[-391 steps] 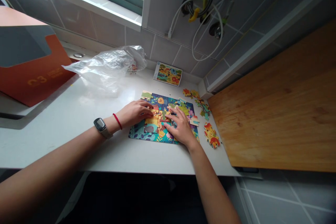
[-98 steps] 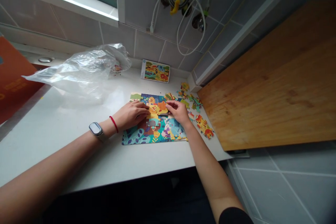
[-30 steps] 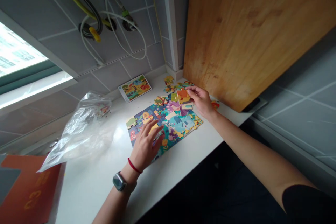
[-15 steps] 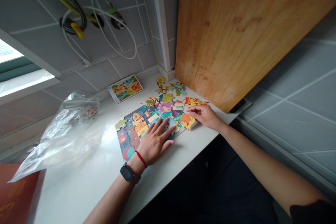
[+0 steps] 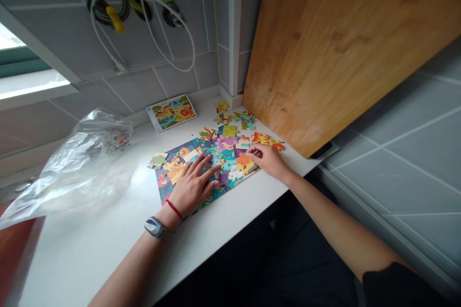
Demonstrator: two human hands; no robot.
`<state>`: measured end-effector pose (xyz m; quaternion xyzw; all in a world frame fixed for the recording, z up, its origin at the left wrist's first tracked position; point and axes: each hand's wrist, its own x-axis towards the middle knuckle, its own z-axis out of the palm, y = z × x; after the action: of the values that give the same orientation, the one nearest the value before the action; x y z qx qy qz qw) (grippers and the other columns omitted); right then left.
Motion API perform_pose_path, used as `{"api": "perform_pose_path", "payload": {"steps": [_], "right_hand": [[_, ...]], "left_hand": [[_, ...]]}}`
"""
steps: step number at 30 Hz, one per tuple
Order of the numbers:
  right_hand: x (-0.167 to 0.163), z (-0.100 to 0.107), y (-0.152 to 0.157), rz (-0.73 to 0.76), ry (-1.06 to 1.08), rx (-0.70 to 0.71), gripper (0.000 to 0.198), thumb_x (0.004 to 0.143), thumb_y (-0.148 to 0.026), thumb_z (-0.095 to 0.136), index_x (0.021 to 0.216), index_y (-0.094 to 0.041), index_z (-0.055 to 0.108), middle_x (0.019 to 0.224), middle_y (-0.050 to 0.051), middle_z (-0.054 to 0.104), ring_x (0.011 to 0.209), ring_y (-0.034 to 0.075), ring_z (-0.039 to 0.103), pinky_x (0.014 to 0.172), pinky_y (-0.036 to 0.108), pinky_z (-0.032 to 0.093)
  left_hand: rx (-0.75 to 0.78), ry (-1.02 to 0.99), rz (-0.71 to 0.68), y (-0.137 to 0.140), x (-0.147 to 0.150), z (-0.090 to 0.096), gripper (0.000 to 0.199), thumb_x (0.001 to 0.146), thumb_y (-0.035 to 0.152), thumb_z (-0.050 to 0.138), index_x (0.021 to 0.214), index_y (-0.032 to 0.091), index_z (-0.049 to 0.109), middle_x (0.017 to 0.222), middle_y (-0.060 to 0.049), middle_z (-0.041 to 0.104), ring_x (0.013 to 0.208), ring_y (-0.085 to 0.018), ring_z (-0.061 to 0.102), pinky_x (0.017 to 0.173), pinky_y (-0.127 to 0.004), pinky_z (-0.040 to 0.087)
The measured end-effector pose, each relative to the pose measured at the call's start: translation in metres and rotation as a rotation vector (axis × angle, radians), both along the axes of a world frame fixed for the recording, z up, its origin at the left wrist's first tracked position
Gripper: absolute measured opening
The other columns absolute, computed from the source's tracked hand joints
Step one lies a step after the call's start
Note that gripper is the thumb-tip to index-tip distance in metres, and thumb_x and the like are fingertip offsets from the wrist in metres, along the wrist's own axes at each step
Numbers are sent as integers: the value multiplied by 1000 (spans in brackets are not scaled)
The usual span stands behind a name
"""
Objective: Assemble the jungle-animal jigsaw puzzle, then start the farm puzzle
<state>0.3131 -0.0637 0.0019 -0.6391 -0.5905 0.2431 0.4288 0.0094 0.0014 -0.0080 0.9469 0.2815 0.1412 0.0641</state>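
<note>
A colourful jigsaw puzzle (image 5: 201, 146) lies partly assembled on the white countertop. My left hand (image 5: 192, 184) rests on it palm down, fingers spread, covering part of its lower middle. At the puzzle's right side my right hand (image 5: 268, 160) is closed in a pinch at an orange and yellow puzzle piece (image 5: 245, 163); the fingertips partly hide the grip. A white rabbit shows on the puzzle just left of that piece. Red and yellow pieces (image 5: 268, 139) lie beyond the right hand. A green piece (image 5: 157, 160) sits at the puzzle's left edge.
A picture card (image 5: 172, 112) lies near the wall, with several loose pieces (image 5: 222, 107) in the corner. On the left are a clear plastic bag (image 5: 82, 163) and a red item (image 5: 18, 254). A wooden board (image 5: 324, 57) leans on the right; hoses and cables (image 5: 118, 14) hang above.
My right hand has moved left along with the orange and yellow piece. My left hand has slid left over the puzzle, uncovering the rabbit. The camera view has shifted slightly.
</note>
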Motion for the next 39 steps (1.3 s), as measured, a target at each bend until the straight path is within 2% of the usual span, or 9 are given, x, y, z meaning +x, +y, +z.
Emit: {"api": "perform_pose_path", "payload": {"steps": [6,9,12,14,17,23,29,34,39], "right_hand": [[12,-1,-5,101,-116,70,18,97,-32,66,96,-23,81,97,8,77,85,22,70,78,35,58],[10,-2,-11,61,-156,113,26,99,-31,64,120,-24,79,117,11,72,91,22,71,81,38,62],[-2,-2,-25,-10,-283,233,39,101,-34,63,139,-28,71,136,14,63,118,28,67,100,47,60],[-15,-2,-37,9,-399,246,39,98,-38,69,137,-32,73,138,13,64,129,33,62,112,53,54],[-28,-5,-49,60,-494,197,32,97,-37,73,128,-33,78,139,12,67,129,34,62,112,55,54],[-27,-12,-53,25,-451,210,24,97,-27,70,117,-26,83,133,13,72,124,30,66,111,48,57],[-25,-6,-61,40,-434,154,31,97,-31,72,126,-23,79,141,13,68,130,29,64,114,46,55],[5,9,-63,-38,-464,183,37,101,-35,64,137,-25,72,147,13,63,140,29,59,121,48,49],[57,10,-54,-185,-682,-90,52,96,-30,64,146,-16,64,158,20,53,145,37,54,120,54,47]], "left_hand": [[-4,-31,-26,3,-1,-5,50,109,53,46,151,31,60,166,-13,46,156,-38,37,121,-62,41],[11,-52,-39,4,-2,-9,51,109,55,46,151,31,60,165,-12,47,156,-38,38,122,-62,41],[37,-63,-43,5,-2,-12,53,109,56,44,152,27,60,164,-14,48,155,-39,38,120,-63,42],[42,-75,-47,6,-2,-14,55,109,57,43,151,26,60,163,-15,50,155,-38,39,120,-62,43],[42,-86,-47,7,-2,-16,54,109,57,42,149,26,62,161,-14,52,154,-37,42,120,-59,44],[45,-91,-53,8,-3,-19,52,109,55,42,148,27,62,162,-14,51,151,-37,44,119,-60,44],[29,-85,-59,9,-3,-19,53,111,55,38,148,26,63,163,-15,49,153,-38,41,120,-62,43],[25,-83,-58,9,-3,-18,54,110,56,38,147,26,64,162,-15,50,153,-39,41,119,-61,43],[22,-99,-60,8,-1,-16,56,111,57,34,145,25,65,160,-16,52,152,-39,43,118,-61,44]]}}
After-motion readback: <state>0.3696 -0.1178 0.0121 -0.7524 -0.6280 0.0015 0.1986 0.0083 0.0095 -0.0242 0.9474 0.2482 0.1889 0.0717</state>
